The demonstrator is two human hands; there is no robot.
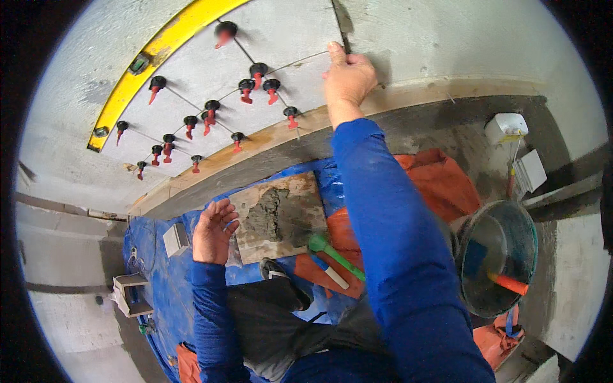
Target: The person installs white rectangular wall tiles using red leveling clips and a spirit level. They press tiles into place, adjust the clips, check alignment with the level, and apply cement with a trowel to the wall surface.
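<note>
Large light tiles (211, 76) cover part of the wall, with several black levelling clips with red handles (257, 75) along their joints. At the right edge of the tiling is my right hand (350, 80), its thumb laid along the end of a joint and its other fingers curled in. Whether anything small is between those fingers is hidden. My left hand (214, 233) hovers empty, fingers loosely bent and apart, beside a board (303, 201) bearing a heap of grey mortar (271, 214). Along the tiles' left side runs a yellow spirit level (143, 64).
Blue sheeting (169, 293) covers the floor, with an orange cloth (440, 185) on it. A green-handled tool (332, 255) and a white-and-blue handled tool (329, 271) lie by the board. At right stand a dark bucket (533, 255) holding an orange-handled tool (509, 283) and a white container (506, 127).
</note>
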